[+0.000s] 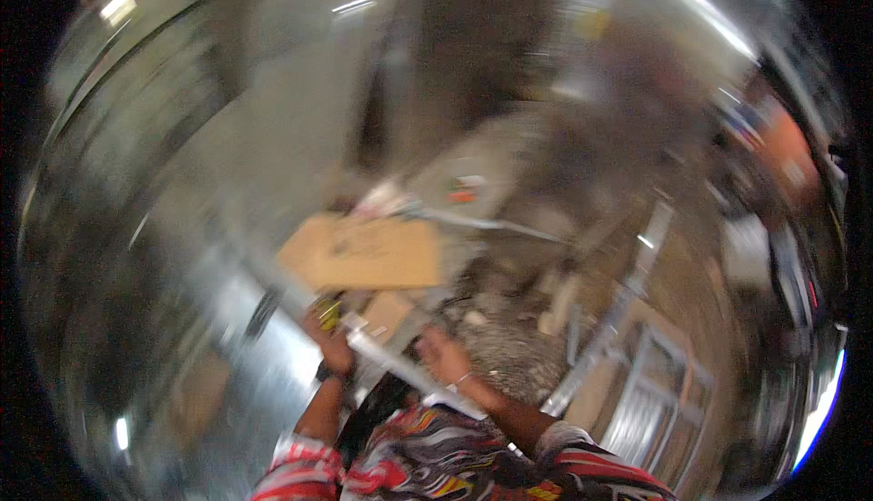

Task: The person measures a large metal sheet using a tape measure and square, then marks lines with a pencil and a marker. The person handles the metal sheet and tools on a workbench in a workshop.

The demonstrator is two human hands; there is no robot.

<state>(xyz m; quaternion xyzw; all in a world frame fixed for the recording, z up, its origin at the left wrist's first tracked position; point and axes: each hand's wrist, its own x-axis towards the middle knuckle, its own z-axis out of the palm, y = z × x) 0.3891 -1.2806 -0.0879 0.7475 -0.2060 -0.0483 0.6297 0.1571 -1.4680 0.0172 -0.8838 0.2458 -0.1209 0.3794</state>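
Observation:
Motion blurs the whole head view. My left hand (333, 346), with a dark band at the wrist, is closed round a small yellow-and-black object (328, 313) whose kind the blur hides. A pale metal bar (396, 361) runs slantwise between my hands, close to the left one; whether either hand touches it is unclear. To the right of the bar is my right hand (443, 355), a thin band on its wrist and its fingers smeared. Just beyond my hands lies a flat tan board (368, 254), with a smaller brown piece (386, 312) nearer me.
Rubble (509, 346) covers the ground at the right of my hands. A long metal bar (609, 315) and a grey metal frame (653, 392) lie farther right. A shiny sheet-like surface (273, 337) is at the left. An orange shape (784, 151) shows at the far right.

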